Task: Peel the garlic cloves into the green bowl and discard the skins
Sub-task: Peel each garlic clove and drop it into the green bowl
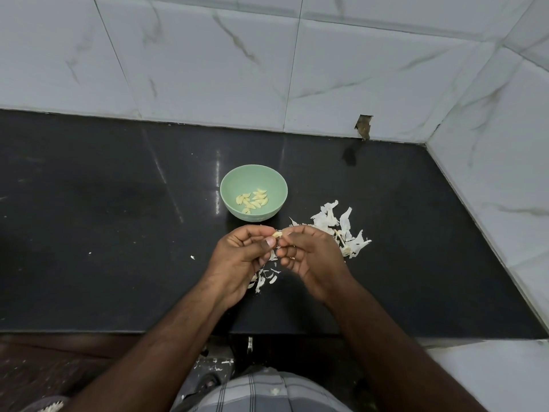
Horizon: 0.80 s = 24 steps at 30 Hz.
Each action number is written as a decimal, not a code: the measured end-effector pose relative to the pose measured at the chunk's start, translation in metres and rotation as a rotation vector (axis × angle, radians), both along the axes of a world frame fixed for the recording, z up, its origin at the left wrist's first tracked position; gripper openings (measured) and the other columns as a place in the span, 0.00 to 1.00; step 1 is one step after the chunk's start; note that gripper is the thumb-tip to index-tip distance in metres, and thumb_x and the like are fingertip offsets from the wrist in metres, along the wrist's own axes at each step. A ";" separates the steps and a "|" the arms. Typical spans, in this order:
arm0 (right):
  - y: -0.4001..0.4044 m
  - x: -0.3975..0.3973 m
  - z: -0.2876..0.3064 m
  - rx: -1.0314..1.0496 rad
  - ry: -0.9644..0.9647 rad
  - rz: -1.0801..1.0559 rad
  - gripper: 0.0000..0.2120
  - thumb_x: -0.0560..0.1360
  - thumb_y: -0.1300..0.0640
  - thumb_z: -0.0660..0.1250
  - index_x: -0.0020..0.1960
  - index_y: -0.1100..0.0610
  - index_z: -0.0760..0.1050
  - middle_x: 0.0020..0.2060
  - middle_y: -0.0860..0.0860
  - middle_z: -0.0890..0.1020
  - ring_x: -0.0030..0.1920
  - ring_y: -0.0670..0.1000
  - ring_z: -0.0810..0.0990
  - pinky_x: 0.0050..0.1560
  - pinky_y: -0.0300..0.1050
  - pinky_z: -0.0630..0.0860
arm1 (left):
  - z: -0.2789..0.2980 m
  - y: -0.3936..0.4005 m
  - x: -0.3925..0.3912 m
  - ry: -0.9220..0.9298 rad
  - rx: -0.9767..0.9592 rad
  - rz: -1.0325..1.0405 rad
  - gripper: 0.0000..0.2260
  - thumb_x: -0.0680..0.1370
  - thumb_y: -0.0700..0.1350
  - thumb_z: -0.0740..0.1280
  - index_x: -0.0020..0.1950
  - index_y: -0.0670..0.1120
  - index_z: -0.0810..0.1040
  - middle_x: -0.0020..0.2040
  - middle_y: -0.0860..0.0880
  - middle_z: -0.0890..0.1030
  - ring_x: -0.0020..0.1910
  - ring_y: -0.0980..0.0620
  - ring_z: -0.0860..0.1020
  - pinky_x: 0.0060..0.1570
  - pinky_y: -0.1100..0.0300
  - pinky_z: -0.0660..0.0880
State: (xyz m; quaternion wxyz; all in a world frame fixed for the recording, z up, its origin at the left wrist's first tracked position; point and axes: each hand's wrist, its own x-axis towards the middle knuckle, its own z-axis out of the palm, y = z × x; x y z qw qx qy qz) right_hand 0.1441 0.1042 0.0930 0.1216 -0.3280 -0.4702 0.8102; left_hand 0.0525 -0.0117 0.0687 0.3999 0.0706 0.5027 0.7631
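Black polished stone counter (pixel 104 233) filled the head view, backed by white marble-look wall tiles (pixel 208 69) and a second tiled wall on the right meeting at a corner. A chipped hole (pixel 364 126) sat at the tile base right of centre. Green bowl (pixel 254 192) stood mid-counter, upright, with a cluster of peeled cloves (pixel 253 200) on its bottom. Left hand (pixel 240 257) and right hand (pixel 306 257) met just in front of the bowl, fingers curled, both pinching one garlic clove (pixel 277 234) between their fingertips; clove held above the counter, near the bowl's front wall but apart from it. Pile of white skins (pixel 341 230) lay right of the hands, partly hidden behind the right hand. Smaller skin scraps (pixel 264 278) lay under and between the wrists. Two tiny flakes (pixel 192 257) sat alone to the left. Wide bare counter stretched left of the bowl; right side narrowed toward the angled wall. Counter's front edge ran below the forearms, with checked cloth (pixel 261 391) and skin bits on the floor beneath.
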 end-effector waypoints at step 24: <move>-0.004 -0.007 -0.015 0.920 -0.094 -0.117 0.13 0.72 0.64 0.74 0.41 0.45 0.79 0.37 0.41 0.84 0.39 0.43 0.83 0.43 0.41 0.80 | -0.006 0.009 0.002 0.022 -0.144 0.119 0.05 0.71 0.34 0.75 0.45 0.38 0.82 0.37 0.41 0.81 0.31 0.52 0.76 0.33 0.64 0.75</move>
